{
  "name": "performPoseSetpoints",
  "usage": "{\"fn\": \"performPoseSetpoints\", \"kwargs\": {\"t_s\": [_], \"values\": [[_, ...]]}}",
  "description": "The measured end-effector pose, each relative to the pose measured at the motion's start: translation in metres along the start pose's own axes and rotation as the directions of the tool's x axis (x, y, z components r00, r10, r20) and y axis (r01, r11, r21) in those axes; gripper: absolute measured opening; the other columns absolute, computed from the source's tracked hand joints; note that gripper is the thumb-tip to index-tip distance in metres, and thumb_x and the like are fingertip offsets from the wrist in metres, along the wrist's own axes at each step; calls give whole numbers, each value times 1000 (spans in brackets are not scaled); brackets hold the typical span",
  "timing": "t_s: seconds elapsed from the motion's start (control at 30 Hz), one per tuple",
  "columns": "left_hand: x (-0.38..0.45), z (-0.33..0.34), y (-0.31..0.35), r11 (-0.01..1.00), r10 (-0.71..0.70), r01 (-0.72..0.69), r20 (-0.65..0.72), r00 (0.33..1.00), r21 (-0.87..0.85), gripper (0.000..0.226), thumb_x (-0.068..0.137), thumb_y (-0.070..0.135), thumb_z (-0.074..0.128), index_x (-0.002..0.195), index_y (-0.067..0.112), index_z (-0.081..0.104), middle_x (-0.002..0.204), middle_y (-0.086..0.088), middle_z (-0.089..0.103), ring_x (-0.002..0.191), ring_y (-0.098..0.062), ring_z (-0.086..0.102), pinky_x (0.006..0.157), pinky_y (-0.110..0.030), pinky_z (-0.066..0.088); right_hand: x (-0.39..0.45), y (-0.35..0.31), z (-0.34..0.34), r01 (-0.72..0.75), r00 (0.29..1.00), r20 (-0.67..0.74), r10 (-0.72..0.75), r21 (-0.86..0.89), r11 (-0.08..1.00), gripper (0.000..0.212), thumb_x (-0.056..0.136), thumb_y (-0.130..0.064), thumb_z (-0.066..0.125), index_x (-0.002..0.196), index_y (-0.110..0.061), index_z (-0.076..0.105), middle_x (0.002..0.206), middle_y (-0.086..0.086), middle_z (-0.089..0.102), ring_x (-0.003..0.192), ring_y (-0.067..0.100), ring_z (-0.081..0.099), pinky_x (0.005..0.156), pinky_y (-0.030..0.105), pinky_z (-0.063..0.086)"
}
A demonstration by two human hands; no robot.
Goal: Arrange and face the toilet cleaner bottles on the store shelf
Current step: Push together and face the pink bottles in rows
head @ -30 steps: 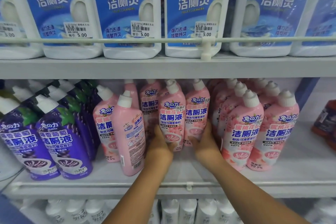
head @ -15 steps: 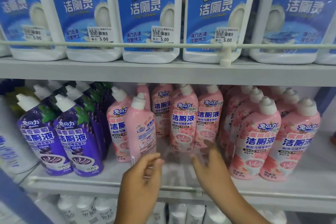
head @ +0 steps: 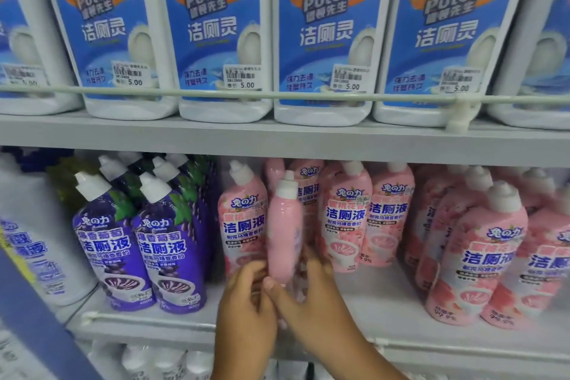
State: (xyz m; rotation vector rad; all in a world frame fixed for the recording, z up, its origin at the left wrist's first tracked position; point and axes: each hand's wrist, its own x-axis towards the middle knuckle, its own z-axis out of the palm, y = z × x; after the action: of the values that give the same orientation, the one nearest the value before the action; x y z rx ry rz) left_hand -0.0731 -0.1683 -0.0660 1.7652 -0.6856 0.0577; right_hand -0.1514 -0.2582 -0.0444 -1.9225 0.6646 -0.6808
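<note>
Pink toilet cleaner bottles with white caps fill the middle shelf (head: 385,302). One pink bottle (head: 284,228) stands at the front with its narrow side toward me, motion-blurred. My left hand (head: 246,302) and my right hand (head: 311,296) are both wrapped around its base. Another pink bottle (head: 243,225) stands just left of it with its label facing out. Two more label-forward pink bottles (head: 344,222) stand behind on the right, and a group of pink bottles (head: 481,253) sits further right.
Purple grape-scent bottles (head: 142,244) stand left of the pink ones, white bottles (head: 34,250) beyond them. Large white and blue Mr Puton jugs (head: 324,37) line the upper shelf behind a rail (head: 277,95). A blue bar (head: 40,318) crosses the lower left. More white bottles sit below.
Both hands left the two rear pink bottles, drew back, then closed on the sideways front bottle. That bottle has turned further edge-on. The camera has shifted right and closer.
</note>
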Motion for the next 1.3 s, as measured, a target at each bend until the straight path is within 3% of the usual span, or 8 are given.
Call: {"fn": "performPoseSetpoints", "kwargs": {"t_s": [0.2,0.3,0.4,0.53,0.8,0.97,1.13,1.3], "values": [[11,-1,-11,997,80,-78,-74,994,24,37,81,11,79,94,42,63,97,18,58,83,-4,65,78,-24,55,13,10,-12,-44,990,-131,51,56,997,54,74,-23,85,118,-28,53,105,-14,69,93,-6,66,74,7,49],[21,-4,-22,994,59,-39,-194,979,106,52,74,13,84,118,14,55,118,3,44,107,-24,55,94,-34,46,13,19,-21,-49,991,-123,58,80,996,50,77,-22,84,117,-31,55,109,-13,69,95,-1,66,72,11,52],[30,-4,-24,998,-54,52,-107,993,-18,80,74,11,85,139,17,39,133,-5,49,116,-20,55,97,-35,44,16,27,-32,-50,988,-137,66,118,992,43,80,-12,80,117,-27,63,111,-10,73,99,3,69,84,24,57],[56,-13,-31,972,-207,208,25,978,-113,64,79,16,81,133,29,50,109,3,72,100,-22,69,89,-34,51,13,33,-52,-58,993,-94,74,166,984,40,87,-6,72,119,-27,62,109,-13,76,102,3,70,95,32,56],[45,4,-20,943,-231,297,344,910,-153,49,73,8,85,111,29,62,99,11,78,93,-9,74,87,-34,58,-9,59,-101,13,980,-200,3,79,997,47,94,-9,64,127,-41,55,123,-19,67,114,-4,63,95,19,52],[27,41,-2,951,-146,250,446,883,-183,57,75,8,84,112,44,61,106,12,77,100,-9,73,95,-41,55,-9,75,-115,9,934,-357,-32,-65,998,56,93,-6,63,142,-27,45,136,-5,58,125,8,56,107,34,45],[22,71,14,950,-139,249,459,878,-189,62,61,43,84,116,52,57,112,15,75,104,-8,71,97,-45,55,-5,88,-108,-63,944,-329,36,-72,995,110,72,-26,81,158,-31,11,154,-3,38,142,15,42,115,41,40],[21,86,18,967,-125,199,390,912,-156,59,62,48,81,111,65,53,117,15,71,105,-7,69,96,-40,55,7,81,-104,-191,906,-401,134,-105,976,98,82,-10,74,156,-25,12,152,6,40,139,24,44,114,40,40]]}}
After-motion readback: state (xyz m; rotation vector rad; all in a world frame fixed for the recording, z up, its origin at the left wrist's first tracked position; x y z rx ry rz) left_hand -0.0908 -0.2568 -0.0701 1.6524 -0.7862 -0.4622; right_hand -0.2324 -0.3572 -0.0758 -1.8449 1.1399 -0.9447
